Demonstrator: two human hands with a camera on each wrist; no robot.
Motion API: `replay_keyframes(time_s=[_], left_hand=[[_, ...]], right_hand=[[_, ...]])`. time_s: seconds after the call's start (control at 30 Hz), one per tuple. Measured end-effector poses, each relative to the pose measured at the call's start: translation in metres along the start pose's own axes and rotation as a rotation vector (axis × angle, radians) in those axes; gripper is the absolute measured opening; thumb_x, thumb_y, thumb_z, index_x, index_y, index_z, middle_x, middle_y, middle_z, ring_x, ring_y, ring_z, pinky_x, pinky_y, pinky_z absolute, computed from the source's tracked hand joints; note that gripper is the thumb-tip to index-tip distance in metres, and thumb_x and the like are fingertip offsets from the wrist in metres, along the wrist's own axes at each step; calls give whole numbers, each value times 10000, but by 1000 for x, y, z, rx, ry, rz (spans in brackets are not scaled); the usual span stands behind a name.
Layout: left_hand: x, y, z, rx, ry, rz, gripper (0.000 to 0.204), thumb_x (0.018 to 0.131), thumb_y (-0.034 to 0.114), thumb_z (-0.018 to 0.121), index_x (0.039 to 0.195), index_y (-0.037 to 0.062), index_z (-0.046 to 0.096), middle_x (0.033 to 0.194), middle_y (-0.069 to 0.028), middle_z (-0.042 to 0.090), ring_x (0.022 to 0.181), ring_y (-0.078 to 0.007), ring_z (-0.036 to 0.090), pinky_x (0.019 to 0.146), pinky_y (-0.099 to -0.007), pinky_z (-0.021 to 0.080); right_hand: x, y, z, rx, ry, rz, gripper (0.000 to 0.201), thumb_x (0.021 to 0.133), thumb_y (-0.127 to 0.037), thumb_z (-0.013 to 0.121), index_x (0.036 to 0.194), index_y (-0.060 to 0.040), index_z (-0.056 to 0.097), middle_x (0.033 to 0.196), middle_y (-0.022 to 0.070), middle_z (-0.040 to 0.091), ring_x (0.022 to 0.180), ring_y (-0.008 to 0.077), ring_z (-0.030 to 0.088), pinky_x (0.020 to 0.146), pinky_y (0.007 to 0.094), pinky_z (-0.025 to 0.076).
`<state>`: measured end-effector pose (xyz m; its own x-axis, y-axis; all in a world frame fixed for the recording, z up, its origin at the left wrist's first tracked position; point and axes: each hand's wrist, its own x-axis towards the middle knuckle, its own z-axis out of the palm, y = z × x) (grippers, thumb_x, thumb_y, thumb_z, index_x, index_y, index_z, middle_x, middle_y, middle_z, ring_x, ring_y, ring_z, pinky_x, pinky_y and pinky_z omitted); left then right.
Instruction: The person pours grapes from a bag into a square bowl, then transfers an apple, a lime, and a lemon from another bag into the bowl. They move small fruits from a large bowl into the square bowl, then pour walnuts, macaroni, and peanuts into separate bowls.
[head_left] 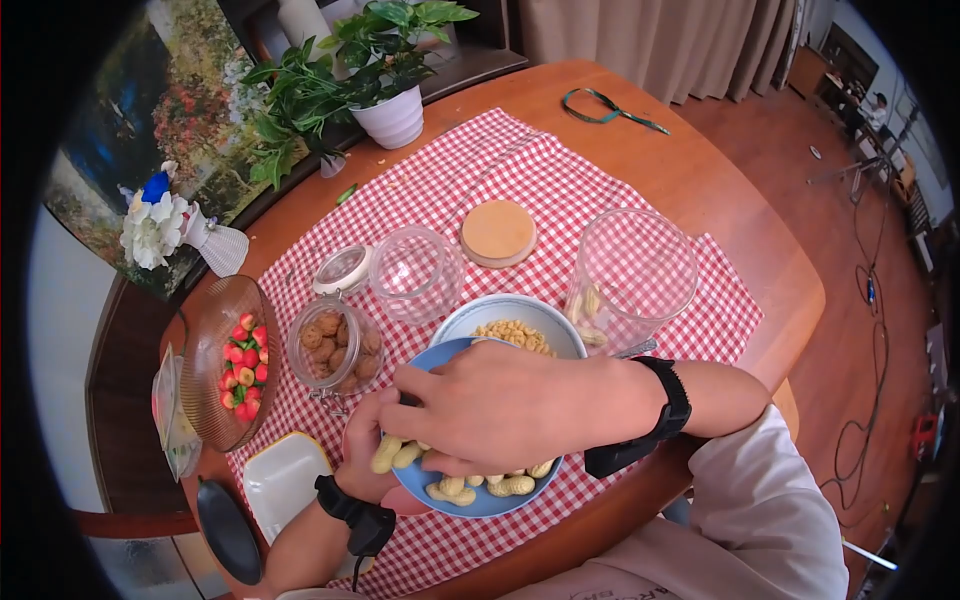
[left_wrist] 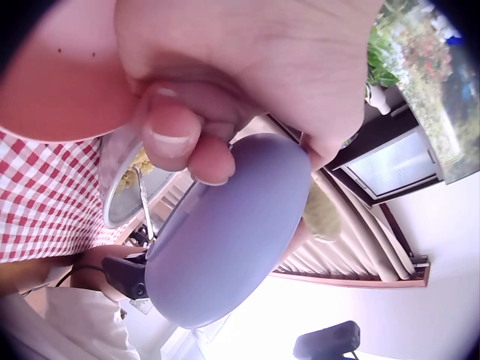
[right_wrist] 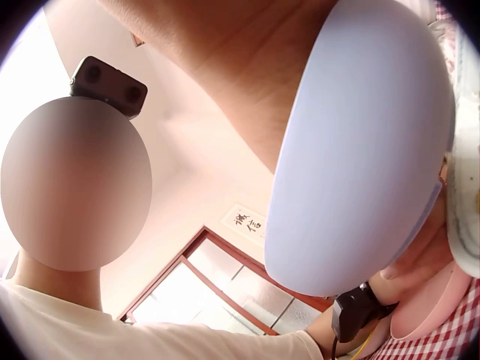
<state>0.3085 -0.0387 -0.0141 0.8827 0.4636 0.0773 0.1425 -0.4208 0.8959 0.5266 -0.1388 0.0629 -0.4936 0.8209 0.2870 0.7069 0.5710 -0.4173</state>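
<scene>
A blue bowl point(head_left: 470, 511) with unshelled peanuts point(head_left: 515, 486) is held by my left hand point(head_left: 368, 465), whose fingers curl at its side. In the left wrist view the fingertips point(left_wrist: 171, 135) lie against the bowl's outer wall. My right hand point(head_left: 510, 395) reaches across the bowl from above, fingers bent down over the peanuts at its left rim; I cannot tell whether they pinch any. One peanut point(left_wrist: 322, 214) shows past the rim. Partly under the blue bowl is a pink dish point(head_left: 405, 502). Just behind stands a patterned white bowl point(head_left: 455, 322) of pale yellow kernels point(head_left: 515, 335).
At left are a jar of walnuts point(head_left: 335, 345), a glass bowl point(head_left: 200, 370) of strawberries and a white dish point(head_left: 285, 485). Behind stand an empty jar point(head_left: 415, 275), a round wooden lid point(head_left: 498, 232) and a clear container point(head_left: 635, 265) with some peanuts. A checked cloth point(head_left: 690, 330) covers the table.
</scene>
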Motion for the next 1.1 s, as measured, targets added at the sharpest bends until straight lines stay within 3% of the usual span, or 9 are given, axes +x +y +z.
replay_keyframes(time_s=[0.1,0.13,0.2,0.4,0.57,0.7,0.8,0.97,1.1], left_hand=[[4,7,2,-939,8,-402,550,1018,477,470,1342,44,572,1275,-164,662,1151,-251,677,1028,-400,540],[6,-16,4,-938,5,-406,550,1018,477,470,1342,44,572,1275,-164,662,1151,-251,677,1028,-400,540],[8,-87,5,-1785,-665,-106,667,988,518,521,1432,20,522,1368,-189,621,1261,-280,622,1107,-423,489],[-15,-101,-2,-999,-124,-323,751,997,519,571,1559,42,431,1528,-187,541,1345,-330,582,1173,-445,446],[-1,-69,-6,-1235,-192,-412,733,994,464,556,1532,-20,434,1519,-208,539,1330,-337,587,1161,-424,447],[8,-26,0,-1162,-133,-417,737,982,488,558,1514,-10,451,1493,-204,552,1339,-322,577,1169,-438,436],[15,8,4,-1108,-83,-424,740,972,507,559,1501,-2,464,1473,-201,561,1346,-310,570,1175,-448,428],[15,14,8,-1165,-101,-402,739,975,492,560,1505,-12,457,1481,-204,557,1345,-318,571,1174,-446,429],[19,18,9,-1202,-136,-395,739,977,478,561,1510,-22,450,1490,-207,552,1344,-325,571,1172,-444,431]], right_hand=[[2,2,0,-31,-27,7,393,925,-293,700,1173,-22,561,1033,151,643,846,319,722,640,407,580],[1,4,0,-46,4,-27,358,929,-284,692,1152,-27,579,1000,129,650,858,293,727,630,388,580],[2,6,-1,-61,46,-60,325,934,-275,683,1131,-32,597,967,107,657,871,267,732,621,368,579],[3,7,-11,-204,259,-210,272,895,-231,669,1109,-67,631,937,58,633,867,216,723,607,336,576],[1,0,-19,-64,270,-122,191,883,-206,650,999,-59,683,879,120,680,777,296,740,581,415,563],[0,4,-32,-218,167,-87,206,870,-202,663,1068,-145,649,905,55,625,639,219,679,481,363,532],[-22,19,-75,-286,492,-33,263,801,-237,768,1018,-129,664,824,33,623,680,238,692,551,353,541],[-74,50,-142,-411,322,618,246,863,-313,795,916,-73,787,787,137,720,765,327,695,698,421,536],[-87,68,-140,-420,53,767,186,830,-209,820,946,-65,804,832,88,755,776,266,718,738,387,551]])
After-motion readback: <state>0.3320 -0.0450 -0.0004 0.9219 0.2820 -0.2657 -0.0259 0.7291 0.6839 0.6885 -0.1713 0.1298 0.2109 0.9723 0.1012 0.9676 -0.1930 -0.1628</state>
